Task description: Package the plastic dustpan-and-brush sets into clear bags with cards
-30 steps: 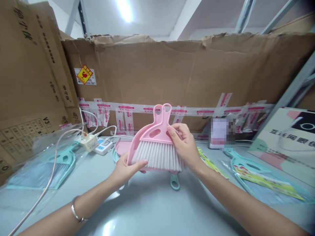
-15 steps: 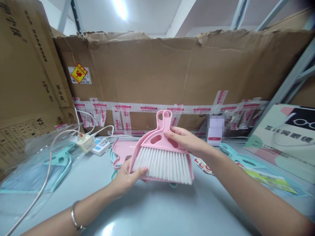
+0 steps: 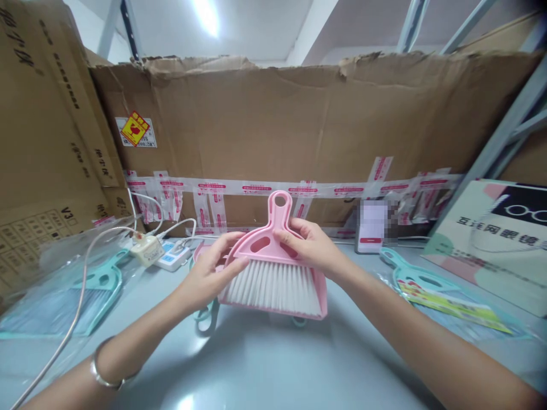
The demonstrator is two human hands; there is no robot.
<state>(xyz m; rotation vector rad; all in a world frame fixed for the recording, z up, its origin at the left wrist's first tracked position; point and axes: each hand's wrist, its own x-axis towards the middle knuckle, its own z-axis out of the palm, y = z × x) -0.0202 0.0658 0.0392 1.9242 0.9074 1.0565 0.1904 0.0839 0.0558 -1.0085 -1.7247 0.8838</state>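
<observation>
A pink hand brush (image 3: 273, 287) with white bristles lies nested in a pink dustpan (image 3: 323, 293), both held up in front of me over the table. Their handles line up, pointing upward. My left hand (image 3: 220, 267) grips the upper left side of the pair, its thumb over the brush's left edge and fingers around behind the pan's edge. On the right, my right hand (image 3: 310, 245) pinches the brush's shoulder near the handle, the fingers reaching behind. Behind the pair, another pink piece (image 3: 200, 250) and teal parts (image 3: 204, 313) are mostly hidden.
Bagged teal dustpan sets lie left (image 3: 100, 285) and right (image 3: 421, 276). A charger (image 3: 147, 249) and white power strip (image 3: 173, 256) with cables sit at back left. A phone (image 3: 371, 228) leans against the large cardboard box (image 3: 265, 125). A printed box (image 3: 491, 245) stands right.
The brush has shifted into line with the dustpan, so the two handle holes now overlap. My left hand has moved up from the lower left corner to the upper left side.
</observation>
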